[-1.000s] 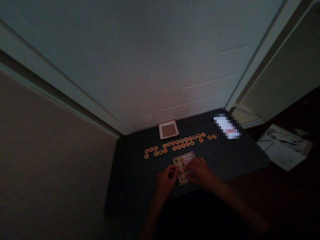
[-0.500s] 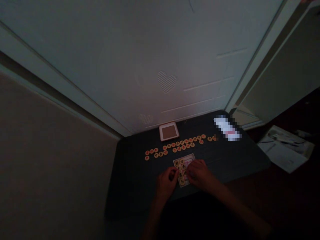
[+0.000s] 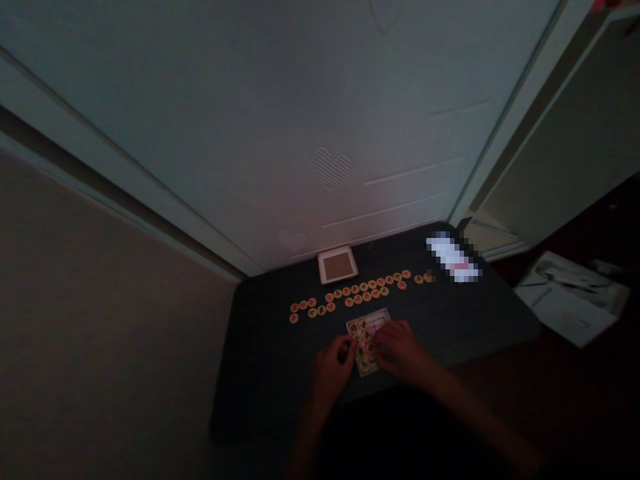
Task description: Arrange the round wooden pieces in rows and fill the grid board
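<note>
A shallow open box (image 3: pixel 386 313) lies on the dark table, with round xiangqi pieces (image 3: pixel 364 325) in rows on its left side. Part of its lined bottom shows at the upper right. My left hand (image 3: pixel 334 365) is curled, with thumb and forefinger closed on the box's left edge. Over the right part of the box is my right hand (image 3: pixel 399 350), its fingers bent together and their tips down beside the pieces. Whatever those fingertips hold is hidden. Beyond the box, more xiangqi pieces (image 3: pixel 363 287) with red or dark characters lie in two uneven rows.
A box lid (image 3: pixel 339 265) with a brown centre lies against the white panel (image 3: pixel 280 120) at the table's back. A blurred white item (image 3: pixel 453 257) is at the back right. Off the table's right end stands a white box (image 3: pixel 570 300) with things in it.
The view has shifted very slightly. Both hands stay at the box in nearly the same pose, and the pieces on the table lie as before.
</note>
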`<action>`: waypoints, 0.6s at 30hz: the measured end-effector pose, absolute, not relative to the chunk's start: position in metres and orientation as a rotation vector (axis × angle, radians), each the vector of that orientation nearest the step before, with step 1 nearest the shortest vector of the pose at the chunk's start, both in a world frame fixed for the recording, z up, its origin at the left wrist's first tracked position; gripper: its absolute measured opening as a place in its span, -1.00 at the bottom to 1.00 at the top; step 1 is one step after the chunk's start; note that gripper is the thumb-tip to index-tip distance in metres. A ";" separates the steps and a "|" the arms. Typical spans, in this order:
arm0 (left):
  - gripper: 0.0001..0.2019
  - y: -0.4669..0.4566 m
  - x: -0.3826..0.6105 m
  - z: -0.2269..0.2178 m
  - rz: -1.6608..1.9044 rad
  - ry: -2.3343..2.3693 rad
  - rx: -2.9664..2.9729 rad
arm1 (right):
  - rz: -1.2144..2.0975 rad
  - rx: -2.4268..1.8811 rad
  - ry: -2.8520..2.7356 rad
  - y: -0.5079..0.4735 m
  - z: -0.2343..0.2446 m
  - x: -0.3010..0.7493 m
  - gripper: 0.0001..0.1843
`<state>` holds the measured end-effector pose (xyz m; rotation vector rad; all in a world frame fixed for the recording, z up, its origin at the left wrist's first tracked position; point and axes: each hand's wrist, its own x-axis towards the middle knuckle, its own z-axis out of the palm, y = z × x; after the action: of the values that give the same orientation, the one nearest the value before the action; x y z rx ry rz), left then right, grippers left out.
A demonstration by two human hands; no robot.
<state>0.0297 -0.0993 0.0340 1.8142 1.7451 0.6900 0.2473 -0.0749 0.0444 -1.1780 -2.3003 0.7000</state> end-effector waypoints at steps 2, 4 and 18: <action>-0.78 -0.099 0.030 0.034 0.686 1.750 1.820 | 0.706 -1.180 -2.299 -0.075 0.046 0.247 -0.87; -0.78 -0.100 0.030 0.033 0.675 1.764 1.825 | 0.712 -1.190 -2.301 -0.075 0.048 0.247 -0.85; -0.79 -0.099 0.031 0.038 0.719 1.735 1.780 | 0.707 -1.167 -2.269 -0.075 0.045 0.248 -0.89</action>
<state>0.0305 -0.0995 0.0377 1.7798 1.7346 0.7189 0.2484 -0.0746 0.0450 -1.1665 -2.2695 0.7069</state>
